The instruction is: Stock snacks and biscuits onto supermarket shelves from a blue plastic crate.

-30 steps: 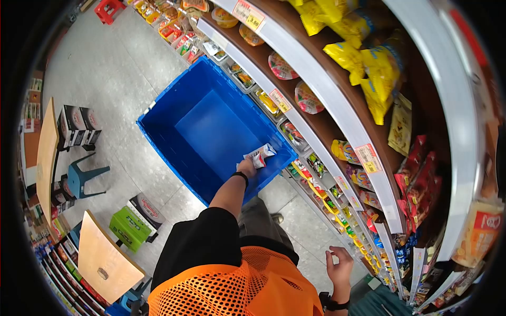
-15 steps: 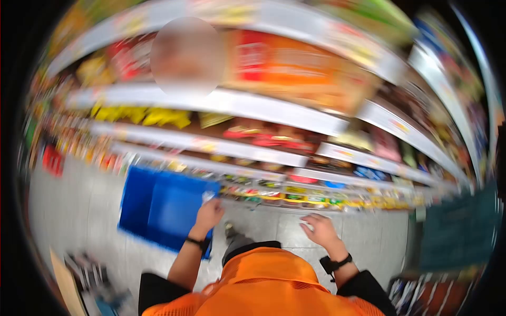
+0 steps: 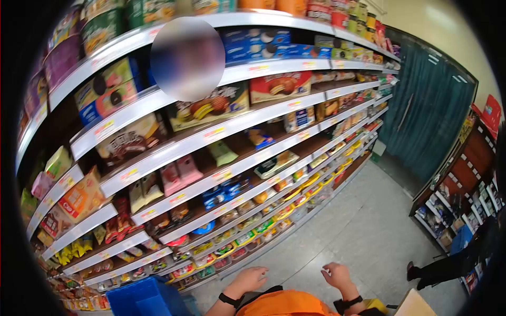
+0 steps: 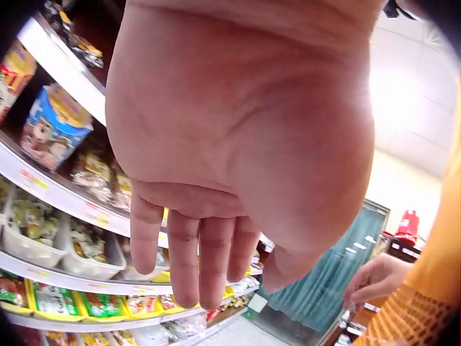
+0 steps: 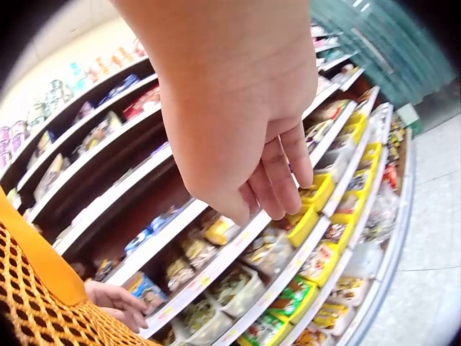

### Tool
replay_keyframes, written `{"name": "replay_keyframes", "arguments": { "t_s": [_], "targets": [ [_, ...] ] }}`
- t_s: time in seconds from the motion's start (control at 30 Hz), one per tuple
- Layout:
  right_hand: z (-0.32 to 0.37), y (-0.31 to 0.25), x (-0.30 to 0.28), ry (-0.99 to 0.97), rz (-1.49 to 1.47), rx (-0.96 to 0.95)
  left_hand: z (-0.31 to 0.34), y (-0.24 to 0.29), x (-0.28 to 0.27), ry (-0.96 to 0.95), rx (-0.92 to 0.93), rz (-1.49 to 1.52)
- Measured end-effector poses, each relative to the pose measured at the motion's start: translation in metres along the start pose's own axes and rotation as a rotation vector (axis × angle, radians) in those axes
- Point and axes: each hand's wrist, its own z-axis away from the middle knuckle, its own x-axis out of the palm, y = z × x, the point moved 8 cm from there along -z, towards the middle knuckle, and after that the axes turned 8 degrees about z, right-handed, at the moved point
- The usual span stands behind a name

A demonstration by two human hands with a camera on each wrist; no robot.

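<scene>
Low in the head view, my left hand point(image 3: 250, 279) hangs in front of the lower shelves with nothing in it. Its fingers point(image 4: 184, 267) extend loosely in the left wrist view, the palm bare. To its right, over the floor, is my right hand point(image 3: 337, 276), also holding nothing; the right wrist view shows its fingers point(image 5: 277, 180) loosely bent. A blue crate point(image 3: 139, 297) stands left of my left hand, against the shelf foot and partly cut off by the frame edge. Its contents are out of sight.
A long snack shelf point(image 3: 237, 134) with boxes, bags and price labels runs along the left. Yellow bins point(image 5: 317, 193) line its lower tiers. A dark green curtain point(image 3: 416, 110) hangs at the far end. At right, a person's dark-clothed leg point(image 3: 448, 268) stands near another shelf point(image 3: 453, 195).
My left hand, earlier at a white-and-red packet inside the crate, has let go and come away. The head view has swung right along the shelves, leaving the crate at lower left.
</scene>
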Motion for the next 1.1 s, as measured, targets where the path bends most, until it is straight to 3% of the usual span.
{"name": "replay_keyframes", "arguments": {
  "t_s": [0.2,0.4,0.63,0.77,0.9,1.03,1.1],
  "targets": [
    [0.032,0.099,-0.032,0.128,-0.033,0.165,-0.104,0.051,0.053,-0.188,0.075,-0.049],
    [-0.016,0.14,-0.061,0.28,-0.104,0.221,-0.186,0.096,0.106,-0.446,0.24,-0.083],
    [-0.072,0.231,-0.117,0.363,0.034,0.241,-0.347,0.122,0.168,-0.544,0.419,-0.073],
    [-0.121,0.282,-0.173,0.304,0.112,0.32,-0.439,0.174,0.169,-0.519,0.556,-0.095],
    [-0.197,0.327,-0.226,0.287,0.184,0.311,-0.516,0.229,0.129,-0.398,0.616,-0.06],
    [-0.302,0.334,-0.273,0.409,0.149,0.18,-0.545,0.236,0.095,-0.305,0.594,-0.023],
    [-0.362,0.326,-0.3,0.456,0.156,0.047,-0.55,0.208,0.096,-0.273,0.558,-0.013]
  ]
}}
